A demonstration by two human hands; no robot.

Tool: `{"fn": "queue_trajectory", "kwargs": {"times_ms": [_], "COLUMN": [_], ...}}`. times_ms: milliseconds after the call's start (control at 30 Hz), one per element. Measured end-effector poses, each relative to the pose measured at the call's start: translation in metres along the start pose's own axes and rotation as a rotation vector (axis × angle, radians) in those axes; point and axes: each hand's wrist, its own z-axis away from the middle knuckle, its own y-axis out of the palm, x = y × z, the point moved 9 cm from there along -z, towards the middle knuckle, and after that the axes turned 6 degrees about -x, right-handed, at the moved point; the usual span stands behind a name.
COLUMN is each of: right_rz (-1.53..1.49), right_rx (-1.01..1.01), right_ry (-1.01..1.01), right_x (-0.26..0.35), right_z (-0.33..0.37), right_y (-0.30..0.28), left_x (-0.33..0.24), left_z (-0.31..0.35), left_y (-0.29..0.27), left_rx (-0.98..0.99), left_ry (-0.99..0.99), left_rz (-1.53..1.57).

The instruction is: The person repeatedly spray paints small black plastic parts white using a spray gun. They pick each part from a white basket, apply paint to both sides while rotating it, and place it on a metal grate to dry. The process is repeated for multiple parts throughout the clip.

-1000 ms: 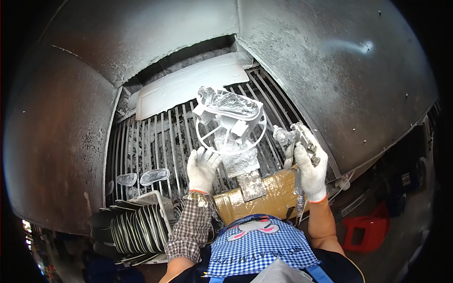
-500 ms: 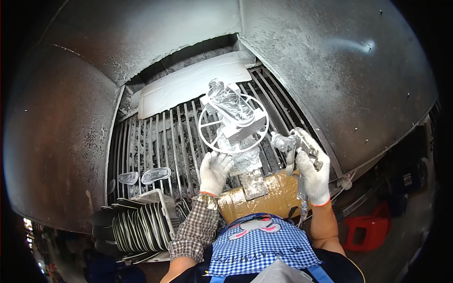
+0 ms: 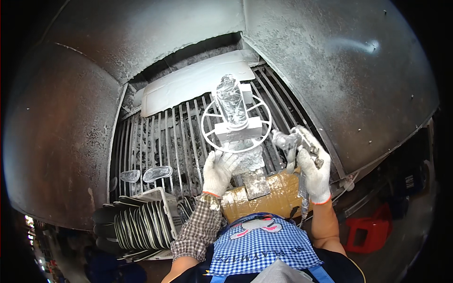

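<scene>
In my gloved right hand point(image 3: 314, 169) is a silver-coated spray gun point(image 3: 286, 140), its nozzle pointing left toward a white ring-shaped turntable point(image 3: 203, 123). A hose hangs from the gun's lower end. On the turntable's white block support point(image 3: 239, 129) rests a sole-shaped piece point(image 3: 230, 104) in shiny, wrinkled covering, its long side pointing away from me. My gloved left hand point(image 3: 219, 172) is open at the turntable's near rim, fingers stretched out; whether the fingertips touch the rim I cannot tell.
Metal bars form a grate point(image 3: 160, 137) below, with two sole-shaped pieces point(image 3: 157, 174) lying on it. A white basket point(image 3: 165, 207) of dark soles stands at lower left. A taped brown box point(image 3: 278, 191) sits before me. Metal walls point(image 3: 339, 80) enclose the sides. A red stool point(image 3: 368, 231) is at right.
The turntable has turned, bringing the sole-shaped piece from a slant to nearly straight away from me. My left fingers are a little more spread; the right hand still holds the spray gun.
</scene>
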Motion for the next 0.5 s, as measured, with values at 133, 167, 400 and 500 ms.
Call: {"fn": "queue_trajectory", "kwargs": {"times_ms": [133,167,400,500], "right_rz": [-0.030,-0.067,-0.036,-0.061], "right_rx": [0.070,0.039,0.138,0.150], "right_ry": [0.014,0.022,0.086,0.059], "right_x": [-0.006,-0.007,-0.023,-0.031], "right_z": [-0.001,-0.003,-0.010,-0.021], "right_y": [0.010,0.010,0.030,0.033], "left_x": [-0.013,-0.017,-0.043,-0.050], "left_z": [0.003,0.003,-0.003,-0.006], "left_y": [0.002,0.001,-0.013,-0.016], "left_rx": [0.019,0.017,-0.043,-0.088], "left_ry": [0.036,0.049,0.115,0.136], "left_rz": [-0.044,-0.063,-0.062,-0.049]}}
